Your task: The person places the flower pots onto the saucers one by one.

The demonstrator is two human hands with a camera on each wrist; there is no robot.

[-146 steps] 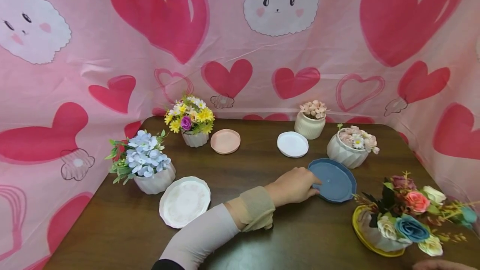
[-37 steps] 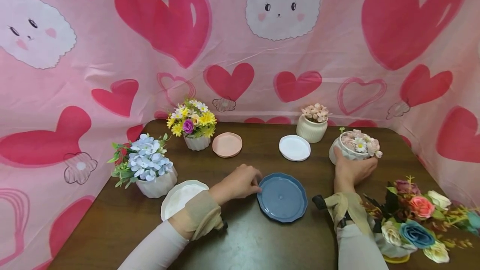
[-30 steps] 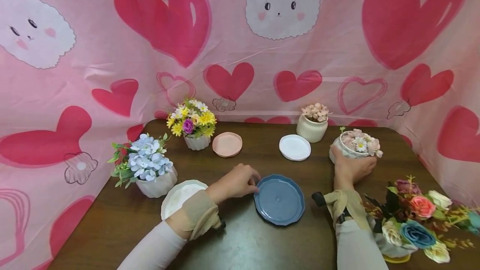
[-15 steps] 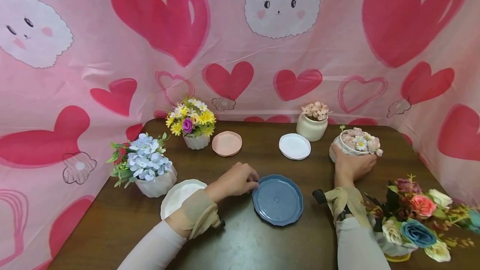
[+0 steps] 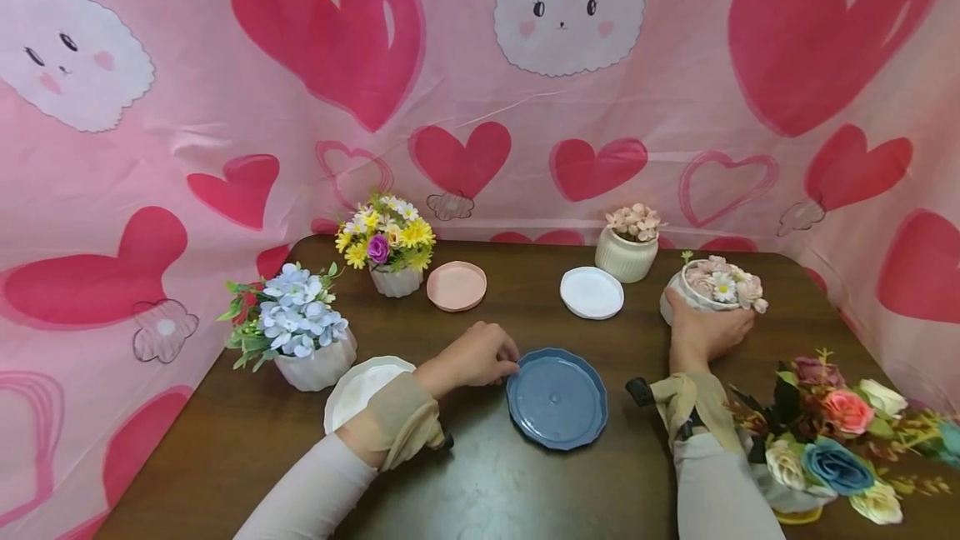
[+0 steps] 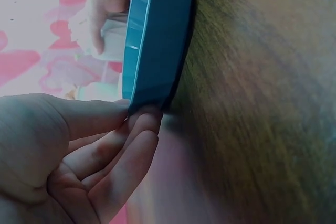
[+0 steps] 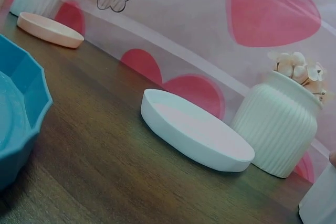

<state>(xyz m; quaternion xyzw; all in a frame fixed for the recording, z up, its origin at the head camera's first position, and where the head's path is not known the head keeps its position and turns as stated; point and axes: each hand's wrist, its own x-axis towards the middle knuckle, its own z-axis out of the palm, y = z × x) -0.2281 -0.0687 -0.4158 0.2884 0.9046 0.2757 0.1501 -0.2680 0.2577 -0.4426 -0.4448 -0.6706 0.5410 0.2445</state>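
My left hand (image 5: 477, 355) pinches the left edge of a blue scalloped saucer (image 5: 557, 398), which lies on the table in the middle. In the left wrist view, the thumb is at the rim of the saucer (image 6: 160, 40) and the fingertips are by its side. My right hand (image 5: 708, 336) grips a white faceted flowerpot (image 5: 673, 294) at the right, with pale pink flowers and a daisy in it. The right wrist view shows only a bit of a fingertip and white pot at its right edge.
A white saucer (image 5: 592, 293) sits before a cream ribbed pot (image 5: 627, 257); a pink saucer (image 5: 457, 287) is beside a yellow-flowered pot (image 5: 395, 282). Blue hydrangeas (image 5: 296, 311) and a white plate (image 5: 360, 390) stand left. A rose pot (image 5: 795, 490) on a yellow saucer stands front right.
Since the oldest frame, my left hand has brought the blue saucer left, away from the pink-flowered pot. My right hand has come from the lower right corner to that pot. Lately both stay nearly still.
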